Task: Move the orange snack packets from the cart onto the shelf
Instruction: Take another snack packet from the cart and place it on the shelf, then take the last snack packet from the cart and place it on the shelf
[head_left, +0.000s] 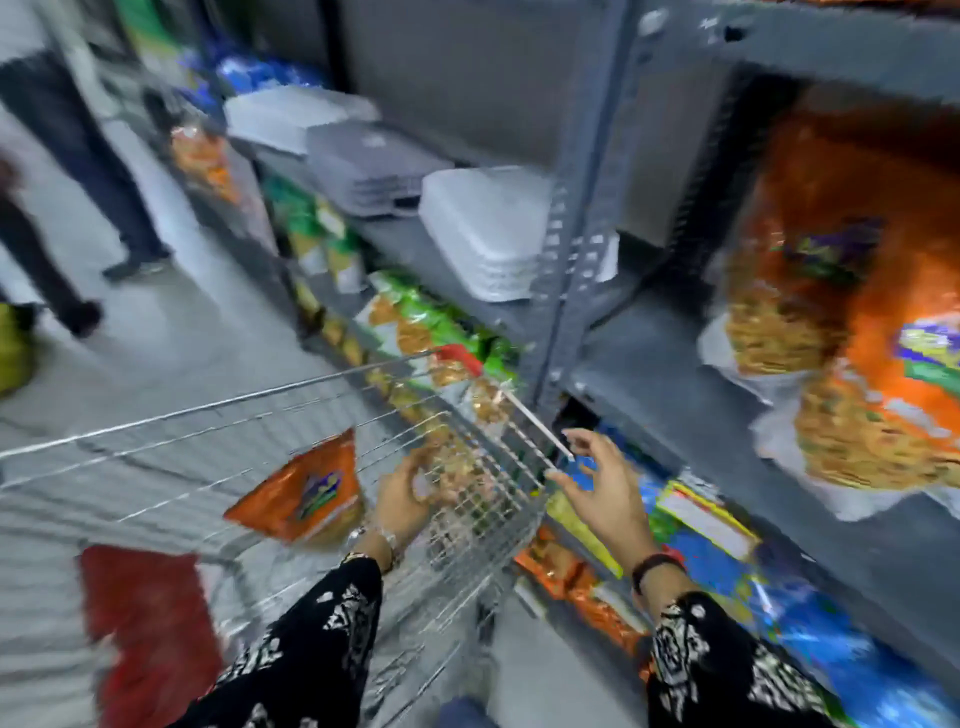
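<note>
A fetch from the cart (218, 410) appears to be in hand. The left hand (402, 493) is reached down inside the wire basket, its fingers curled by the mesh; whether anything is gripped cannot be told through the blur. One orange snack packet (304, 493) lies in the cart just left of that hand. The right hand (597, 488) is held open and empty past the cart's rim. More orange packets (852, 291) are already stacked on the shelf (675, 384), above and right of the right hand. Next, the packet would need to be gripped and lifted up to that stack.
</note>
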